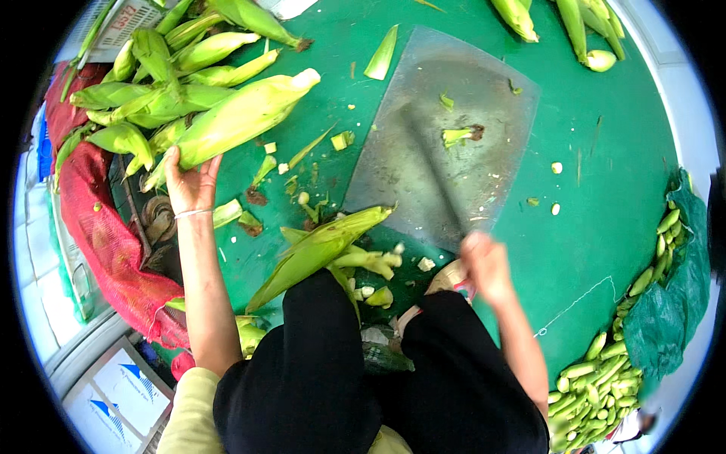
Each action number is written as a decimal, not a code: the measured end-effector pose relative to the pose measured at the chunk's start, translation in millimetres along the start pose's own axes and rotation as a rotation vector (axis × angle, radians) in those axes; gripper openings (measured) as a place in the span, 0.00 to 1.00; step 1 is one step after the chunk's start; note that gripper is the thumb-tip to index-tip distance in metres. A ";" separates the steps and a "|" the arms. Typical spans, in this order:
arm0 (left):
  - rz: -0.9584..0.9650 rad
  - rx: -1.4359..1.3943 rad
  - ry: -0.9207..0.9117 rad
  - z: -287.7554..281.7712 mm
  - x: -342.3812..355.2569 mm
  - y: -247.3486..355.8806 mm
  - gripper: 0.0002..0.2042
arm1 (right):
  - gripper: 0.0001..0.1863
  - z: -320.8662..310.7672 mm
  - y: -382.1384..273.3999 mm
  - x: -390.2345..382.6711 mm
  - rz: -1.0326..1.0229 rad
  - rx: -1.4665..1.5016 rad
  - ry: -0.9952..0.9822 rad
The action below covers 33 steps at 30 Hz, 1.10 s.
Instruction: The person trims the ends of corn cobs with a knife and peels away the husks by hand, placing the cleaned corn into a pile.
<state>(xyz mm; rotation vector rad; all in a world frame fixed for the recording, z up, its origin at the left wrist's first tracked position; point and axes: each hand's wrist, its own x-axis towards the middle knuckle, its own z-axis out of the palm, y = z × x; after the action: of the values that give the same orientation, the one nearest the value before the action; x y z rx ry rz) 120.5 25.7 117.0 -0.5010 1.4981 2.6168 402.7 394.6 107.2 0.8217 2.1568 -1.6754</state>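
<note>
Green floor (628,151) under everything, ahead of both hands. Biggest item on it: pile of husked-on corn (159,98), just ahead of the left hand (194,183). Next, grey cutting board (484,87), ahead of the right hand (488,268), slightly skewed.

Main ear (234,125) lies at the left hand's fingertips, along the near side of the pile; its pale, flat-cut butt points up toward the board. Second ear (325,246) rests across the left knee, between the hands.

Long knife (436,174) runs forward from the right hand over the board, motion-blurred. Can't tell if the edge touches.

Right hand: closed round the handle. Left hand: half-curled, palm showing, fingers tucked under the main ear; can't tell if it's carrying or releasing.

Smallest: cut stub (457,136) with a brown end on the board, beyond the right hand; chips (342,141) between the hands.

My read: butt trimming, this ear looks cut, being laid on the pile. Next move probably calls for freeing the left hand, then bringing the knee ear butt-first onto the board, fingers clear of the blade.
</note>
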 end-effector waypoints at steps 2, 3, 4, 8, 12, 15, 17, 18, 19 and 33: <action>-0.016 -0.015 -0.033 3.7 -2.8 -3.7 0.20 | 0.30 -33.5 11.9 51.3 -0.023 -0.081 0.331; -0.023 -0.027 -0.039 4.6 -3.0 -6.5 0.20 | 0.31 -48.3 12.8 73.4 0.014 -0.013 0.385; -0.040 -0.046 -0.049 4.4 -4.5 -9.7 0.20 | 0.32 -52.3 16.7 90.1 0.073 -0.055 0.400; -0.041 -0.050 -0.114 10.7 -9.6 -7.9 0.19 | 0.32 6.9 11.4 69.4 0.067 -0.280 0.055; -0.036 0.070 -0.172 44.3 -6.7 -10.7 0.18 | 0.28 58.0 3.6 -7.5 -0.065 -0.312 -0.514; -0.078 0.195 -0.177 64.5 -5.8 -32.6 0.16 | 0.27 44.1 16.4 -30.8 -0.056 -0.278 -0.435; -0.130 0.310 -0.179 79.8 -20.6 -66.4 0.16 | 0.24 32.3 32.1 -30.5 -0.109 -0.059 -0.058; -0.162 0.322 -0.151 88.2 -32.2 -82.7 0.16 | 0.24 19.7 25.8 -20.4 -0.009 -0.061 0.011; -0.145 0.355 -0.157 90.3 -41.2 -104.0 0.15 | 0.24 13.7 13.1 -10.4 0.005 0.141 0.114; -0.185 0.352 -0.162 91.8 -81.5 -146.4 0.11 | 0.29 2.3 -20.2 39.4 -0.182 0.370 0.301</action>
<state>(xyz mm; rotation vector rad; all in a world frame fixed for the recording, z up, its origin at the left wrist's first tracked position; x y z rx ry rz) 209.6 186.7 65.5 -0.3624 1.7140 2.1372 359.1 399.3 100.9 1.0612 2.1971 -2.2130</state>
